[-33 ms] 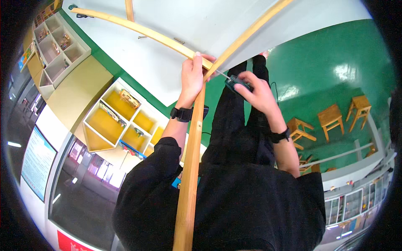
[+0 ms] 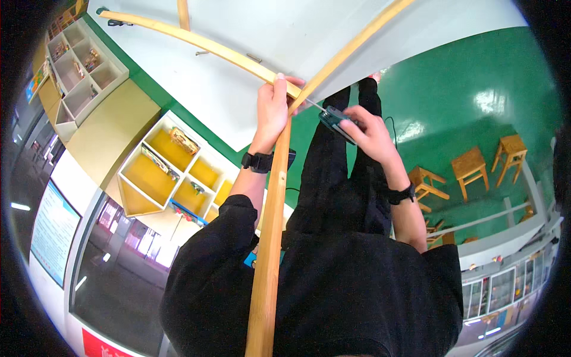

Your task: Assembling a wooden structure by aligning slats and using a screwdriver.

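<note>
My left hand (image 2: 275, 113) is closed around the end of a light wooden bar (image 2: 205, 43), close to where it meets a second wooden bar (image 2: 351, 46). A long wooden bar (image 2: 272, 238) runs from this joint down past my chest. My right hand (image 2: 369, 132) grips the chunky dark green handle of a screwdriver-like tool (image 2: 336, 122). Its thin metal shaft reaches up and left to the joint; the tip is hidden at the wood. A shorter wooden piece (image 2: 184, 15) joins the first bar at the top.
Under the bars is a white tabletop (image 2: 250, 27), with two small metal pieces, a bolt (image 2: 202, 53) and a short rod (image 2: 254, 58). Toy shelves (image 2: 156, 172) stand left. Several wooden stools (image 2: 468, 169) are on the green floor (image 2: 446, 83) at right.
The fingers of my right hand have shifted slightly on the tool's handle, which has turned a little. My left hand and the wooden bars stay in place.
</note>
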Available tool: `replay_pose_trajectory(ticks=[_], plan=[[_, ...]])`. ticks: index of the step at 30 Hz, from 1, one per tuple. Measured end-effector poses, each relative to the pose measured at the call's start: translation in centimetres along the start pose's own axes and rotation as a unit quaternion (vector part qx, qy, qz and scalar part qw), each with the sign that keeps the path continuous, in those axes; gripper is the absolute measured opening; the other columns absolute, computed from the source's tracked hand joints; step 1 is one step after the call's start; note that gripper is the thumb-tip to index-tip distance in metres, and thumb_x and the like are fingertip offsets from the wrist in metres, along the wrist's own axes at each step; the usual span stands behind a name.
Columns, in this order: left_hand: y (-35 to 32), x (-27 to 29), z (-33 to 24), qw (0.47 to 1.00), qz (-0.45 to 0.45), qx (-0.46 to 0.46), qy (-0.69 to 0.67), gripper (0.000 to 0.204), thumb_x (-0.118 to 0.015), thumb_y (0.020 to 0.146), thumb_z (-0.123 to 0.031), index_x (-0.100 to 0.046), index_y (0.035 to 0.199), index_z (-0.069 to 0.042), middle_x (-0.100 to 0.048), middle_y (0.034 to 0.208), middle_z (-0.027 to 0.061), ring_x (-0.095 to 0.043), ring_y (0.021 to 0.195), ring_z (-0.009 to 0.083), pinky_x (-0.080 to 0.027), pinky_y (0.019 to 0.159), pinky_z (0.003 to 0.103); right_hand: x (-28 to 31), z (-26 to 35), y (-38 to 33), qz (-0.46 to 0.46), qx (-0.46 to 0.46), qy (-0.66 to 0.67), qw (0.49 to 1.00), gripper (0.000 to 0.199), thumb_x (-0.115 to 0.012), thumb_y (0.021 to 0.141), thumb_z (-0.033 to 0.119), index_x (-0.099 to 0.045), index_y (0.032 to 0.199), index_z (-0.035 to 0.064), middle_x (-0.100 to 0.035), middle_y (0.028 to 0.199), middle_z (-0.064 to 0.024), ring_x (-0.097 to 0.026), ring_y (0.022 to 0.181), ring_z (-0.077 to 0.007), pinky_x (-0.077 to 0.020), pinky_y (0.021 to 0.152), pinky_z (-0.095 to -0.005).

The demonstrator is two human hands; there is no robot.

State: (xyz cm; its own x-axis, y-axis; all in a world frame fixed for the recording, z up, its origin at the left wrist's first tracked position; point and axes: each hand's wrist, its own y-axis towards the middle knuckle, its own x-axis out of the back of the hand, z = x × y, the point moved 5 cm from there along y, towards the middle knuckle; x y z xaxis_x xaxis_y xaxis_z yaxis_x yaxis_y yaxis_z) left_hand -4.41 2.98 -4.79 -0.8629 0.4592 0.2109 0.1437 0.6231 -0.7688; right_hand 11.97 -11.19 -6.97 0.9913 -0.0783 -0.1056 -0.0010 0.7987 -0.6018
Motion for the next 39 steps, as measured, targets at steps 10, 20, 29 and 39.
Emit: replay_pose_trajectory(ticks=[10, 20, 29, 39], plan=[[0.1, 0.9, 0.7, 1.000, 0.014, -0.025, 0.000, 0.047, -0.037, 0.103, -0.035, -0.067, 0.098, 0.000, -0.064, 0.066, 0.0063, -0.054, 0.051, 0.0098, -0.044, 0.050, 0.024, -1.4, -3.2, -2.4, 0.000, -0.105, 0.110, 0.988, 0.025, -0.051, 0.099, 0.026, -0.057, 0.093, 0.0018, -0.049, 0.060, 0.0005, -0.048, 0.048, -0.0068, -0.0386, 0.045, -0.0246], [-0.3, 1.1, 1.7, 0.999, 0.007, -0.035, -0.033, 0.046, -0.038, 0.103, -0.034, -0.064, 0.089, 0.001, -0.060, 0.066, 0.0044, -0.055, 0.052, 0.0104, -0.045, 0.050, 0.024, -2.3, -3.7, -2.7, 0.014, -0.087, 0.083, 0.993, 0.023, -0.048, 0.100, 0.024, -0.056, 0.095, 0.0035, -0.046, 0.059, 0.0018, -0.045, 0.049, -0.0054, -0.0349, 0.045, -0.0230], [-0.3, 0.9, 1.4, 0.999, 0.012, -0.031, -0.042, 0.047, -0.040, 0.102, -0.034, -0.065, 0.089, 0.003, -0.061, 0.067, 0.0047, -0.055, 0.052, 0.0101, -0.045, 0.049, 0.023, -2.5, -3.8, -3.0, -0.044, -0.041, 0.022, 0.998, 0.021, -0.054, 0.096, 0.022, -0.056, 0.103, 0.0019, -0.058, 0.071, -0.0042, -0.052, 0.059, -0.0122, -0.0419, 0.055, -0.0278], [-0.1, 0.9, 1.2, 0.999, 0.042, -0.011, -0.029, 0.045, -0.038, 0.103, -0.030, -0.067, 0.093, 0.004, -0.061, 0.068, 0.0041, -0.053, 0.052, 0.0087, -0.043, 0.049, 0.022, -4.1, -4.2, -3.0, 0.042, -0.210, 0.276, 0.937, 0.038, -0.041, 0.102, 0.041, -0.056, 0.090, 0.0085, -0.057, 0.069, 0.0003, -0.048, 0.050, -0.0052, -0.0339, 0.044, -0.0187]])
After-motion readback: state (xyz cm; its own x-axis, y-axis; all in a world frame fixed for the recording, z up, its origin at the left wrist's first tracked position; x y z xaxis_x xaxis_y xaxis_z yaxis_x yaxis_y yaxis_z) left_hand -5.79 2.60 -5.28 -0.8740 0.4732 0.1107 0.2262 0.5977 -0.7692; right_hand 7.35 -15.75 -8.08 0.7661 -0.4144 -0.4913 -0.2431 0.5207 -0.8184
